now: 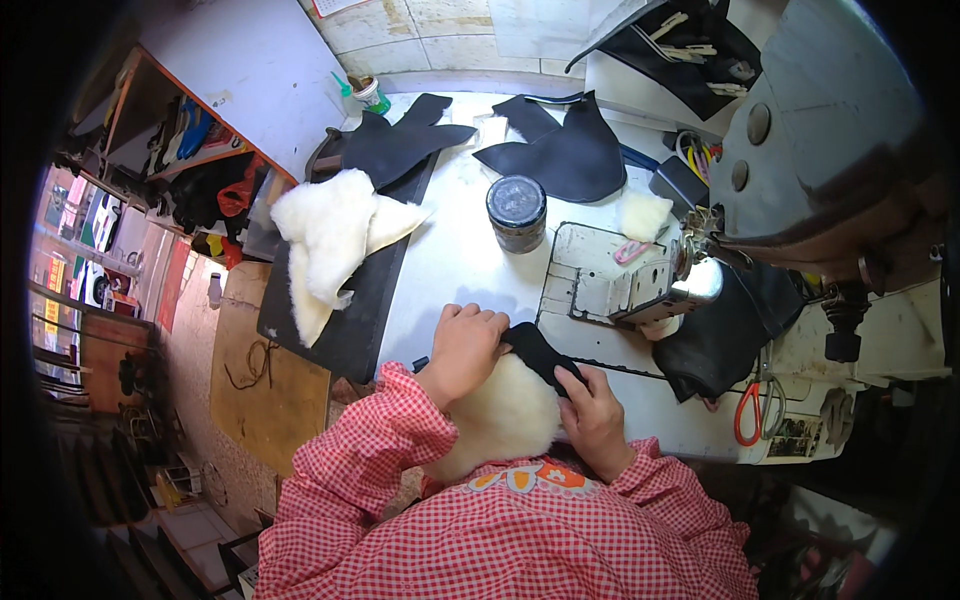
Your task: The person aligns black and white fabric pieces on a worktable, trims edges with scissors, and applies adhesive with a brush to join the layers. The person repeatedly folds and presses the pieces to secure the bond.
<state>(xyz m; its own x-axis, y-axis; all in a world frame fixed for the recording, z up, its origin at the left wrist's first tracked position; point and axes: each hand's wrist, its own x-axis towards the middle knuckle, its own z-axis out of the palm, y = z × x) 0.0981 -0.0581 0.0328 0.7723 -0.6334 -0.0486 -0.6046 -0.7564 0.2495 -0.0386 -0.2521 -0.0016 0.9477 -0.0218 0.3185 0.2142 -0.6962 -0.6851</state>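
A black leather-like piece with a cream fleece side [508,410] lies against me at the table's front edge. My left hand [462,350] has its fingers closed on the upper left edge of its black part [536,352]. My right hand [596,415] grips the same piece at its right edge, with thumb and fingers pressed on the black. Both forearms wear red checked sleeves. Just ahead stands a dark lidded jar [517,213]. To the right is the sewing machine [690,250], its needle area apart from my hands.
White fleece pieces [335,240] lie on a black mat [385,320] at the left. Black cut pieces [570,155] rest at the back. Red-handled scissors [750,412] hang at the front right, near a black piece [725,330]. A small pink object [630,251] sits on the machine bed.
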